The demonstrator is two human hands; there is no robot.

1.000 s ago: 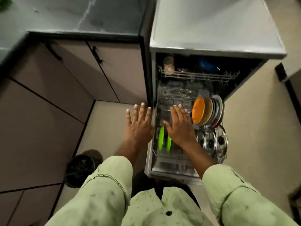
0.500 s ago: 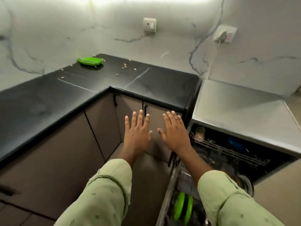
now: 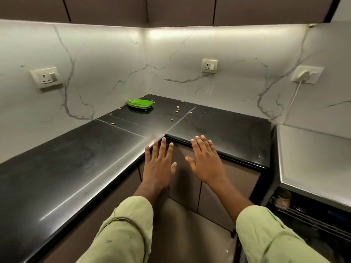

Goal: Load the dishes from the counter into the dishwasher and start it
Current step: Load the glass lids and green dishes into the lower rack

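Since half a second ago the view has tipped upward. The green discs standing in the lower basket have dropped out of sight, and the dark upper cupboards (image 3: 171,10) and a 3rd socket (image 3: 45,77) on the left wall have come in. Both hands hold the same flat, spread pose as before, now higher against the black tabletop (image 3: 76,158).

The left hand (image 3: 158,166) has a wide grip, fingers straight and fanned, palm down, holding nothing. Its fingertips lie over the inner corner of the tabletop's front edge. The right hand (image 3: 206,162), just beside it, is equally wide and empty, with its fingertips over the same edge. Whether either hand touches the edge cannot be told.

The green plate (image 3: 140,103) lies flat at the far corner of the tabletop, near the back wall, with pale crumbs (image 3: 177,110) scattered beside it. The dishwasher (image 3: 313,158) stands open off the tabletop's right end. Its upper rack (image 3: 313,215) carries a cup (image 3: 283,201) whose printed label is too blurred to read.
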